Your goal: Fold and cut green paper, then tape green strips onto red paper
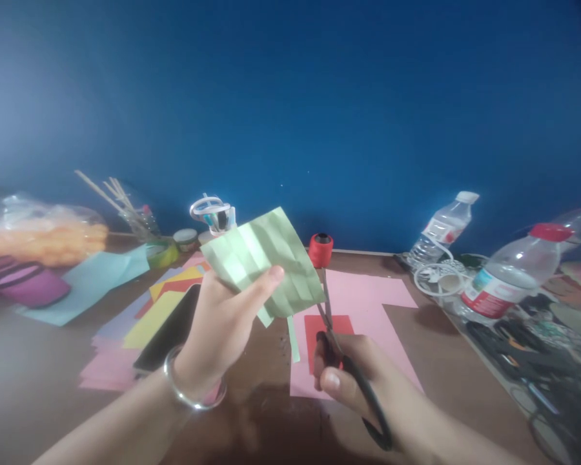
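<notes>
My left hand (225,326), with a silver bangle on the wrist, holds up a creased light green sheet of paper (266,261) above the brown table (43,361). My right hand (363,381) grips black-handled scissors (341,361), whose blades point up and touch the paper's right edge. A thin green strip (293,339) hangs below the sheet. Under the hands lie a pink sheet (368,297) and a small red square (314,332).
Coloured paper sheets (159,303) and a dark phone (167,332) lie to the left. A red thread spool (321,249), tape roll (213,212), sticks in a holder (121,200) and small jars stand at the back. Two plastic bottles (503,274) and clutter fill the right.
</notes>
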Demonstrator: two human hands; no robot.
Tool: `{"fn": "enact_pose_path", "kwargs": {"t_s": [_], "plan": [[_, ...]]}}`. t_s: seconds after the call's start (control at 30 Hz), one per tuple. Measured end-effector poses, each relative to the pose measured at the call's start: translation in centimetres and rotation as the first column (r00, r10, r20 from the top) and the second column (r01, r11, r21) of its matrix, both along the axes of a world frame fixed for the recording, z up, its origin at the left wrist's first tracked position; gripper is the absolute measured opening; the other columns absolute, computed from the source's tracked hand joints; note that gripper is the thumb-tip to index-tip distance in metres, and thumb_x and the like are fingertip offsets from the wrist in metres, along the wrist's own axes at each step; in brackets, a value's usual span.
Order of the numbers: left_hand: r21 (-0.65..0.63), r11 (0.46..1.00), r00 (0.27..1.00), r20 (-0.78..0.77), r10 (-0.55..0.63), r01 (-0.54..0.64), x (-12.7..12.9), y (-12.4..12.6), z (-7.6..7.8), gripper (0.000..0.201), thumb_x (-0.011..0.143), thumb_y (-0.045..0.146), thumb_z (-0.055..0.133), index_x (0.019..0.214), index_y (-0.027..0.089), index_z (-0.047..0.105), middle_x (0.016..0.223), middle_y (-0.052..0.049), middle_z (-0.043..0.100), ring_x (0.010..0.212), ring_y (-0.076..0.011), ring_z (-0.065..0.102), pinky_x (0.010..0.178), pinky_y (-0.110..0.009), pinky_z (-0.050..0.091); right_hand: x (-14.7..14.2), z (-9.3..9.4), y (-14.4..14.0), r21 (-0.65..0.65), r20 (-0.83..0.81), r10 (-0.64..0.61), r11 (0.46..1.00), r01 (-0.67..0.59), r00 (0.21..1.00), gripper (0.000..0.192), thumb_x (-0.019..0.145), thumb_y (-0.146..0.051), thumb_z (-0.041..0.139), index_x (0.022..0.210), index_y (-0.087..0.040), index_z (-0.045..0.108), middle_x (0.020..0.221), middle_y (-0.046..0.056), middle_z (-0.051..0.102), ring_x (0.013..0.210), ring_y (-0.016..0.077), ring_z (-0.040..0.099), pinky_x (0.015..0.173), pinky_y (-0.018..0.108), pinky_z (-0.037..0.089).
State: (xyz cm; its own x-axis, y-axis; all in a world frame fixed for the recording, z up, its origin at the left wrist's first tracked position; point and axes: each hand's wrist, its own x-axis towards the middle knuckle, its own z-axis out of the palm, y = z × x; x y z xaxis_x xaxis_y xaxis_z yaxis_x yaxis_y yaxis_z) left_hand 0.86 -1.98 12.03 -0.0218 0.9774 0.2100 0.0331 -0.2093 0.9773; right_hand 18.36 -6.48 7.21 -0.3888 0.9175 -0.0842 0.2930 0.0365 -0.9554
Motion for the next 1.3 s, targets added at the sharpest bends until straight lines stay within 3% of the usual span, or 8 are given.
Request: {"fn": "enact_pose_path", "kwargs": {"t_s": [0.1,0.27,0.4,0.63,1.13,1.3], "plan": [[0.133,0.991,0.986,-0.164,0.017,0.006,-0.1,0.1,-0.2,0.004,0.071,0.023,0.063,0.073,0.021,0.066,0.077,0.000,0.067,0.075,-0.0171,0.061,0.064,-0.023,0.047,-0.1,-0.1,-0.1,0.024,-0.009,-0.004,1.000,0.004,1.000,0.033,0.076,-0.049,0.055,0.071,-0.016,0.049,0.065,-0.001,0.050,0.061,0.0118,0.043,0.051,0.021,0.031],[0.170,0.985,0.971,-0.233,0.055,-0.015,-0.2,0.3,-0.5,0.007,0.074,0.023,0.060,0.078,0.022,0.065,0.072,0.000,0.066,0.069,-0.0163,0.061,0.059,-0.023,0.047,-0.4,-0.3,0.0,0.036,-0.041,0.009,0.999,-0.008,0.999,0.031,0.076,-0.046,0.056,0.071,-0.016,0.048,0.063,-0.003,0.044,0.058,0.0100,0.038,0.050,0.020,0.028],[0.182,0.983,0.974,-0.215,0.067,-0.027,-0.5,0.5,-0.4,0.006,0.072,0.023,0.061,0.067,0.020,0.064,0.064,0.000,0.064,0.065,-0.0169,0.060,0.058,-0.024,0.047,-0.4,-0.3,0.0,0.039,-0.041,0.006,0.999,-0.004,0.999,0.032,0.074,-0.047,0.058,0.073,-0.016,0.049,0.065,-0.003,0.045,0.060,0.0108,0.038,0.051,0.020,0.028],[0.158,0.985,0.972,-0.213,0.096,-0.063,0.0,0.4,-0.6,0.011,0.073,0.027,0.060,0.068,0.020,0.067,0.058,0.000,0.062,0.066,-0.0162,0.059,0.055,-0.022,0.044,-0.5,-0.2,0.0,0.010,0.008,0.036,0.999,-0.036,0.999,0.037,0.076,-0.053,0.052,0.070,-0.016,0.048,0.064,-0.002,0.041,0.059,0.0113,0.035,0.053,0.022,0.029],[0.137,0.989,0.973,-0.229,-0.025,0.058,0.2,0.2,-0.4,0.010,0.077,0.025,0.056,0.073,0.021,0.064,0.070,0.000,0.066,0.069,-0.0151,0.061,0.062,-0.022,0.047,-0.6,0.2,0.0,0.017,-0.008,0.025,1.000,-0.025,1.000,0.035,0.078,-0.050,0.050,0.071,-0.016,0.047,0.066,-0.002,0.041,0.062,0.0112,0.036,0.054,0.021,0.029],[0.118,0.993,0.979,-0.206,0.004,0.021,0.4,0.1,-0.7,0.009,0.076,0.026,0.057,0.075,0.021,0.064,0.074,0.000,0.067,0.072,-0.0153,0.061,0.064,-0.023,0.047,-0.6,0.0,0.0,0.005,-0.017,0.031,1.000,-0.031,0.999,0.036,0.079,-0.051,0.050,0.069,-0.016,0.045,0.065,-0.002,0.039,0.061,0.0106,0.035,0.053,0.021,0.029]]}}
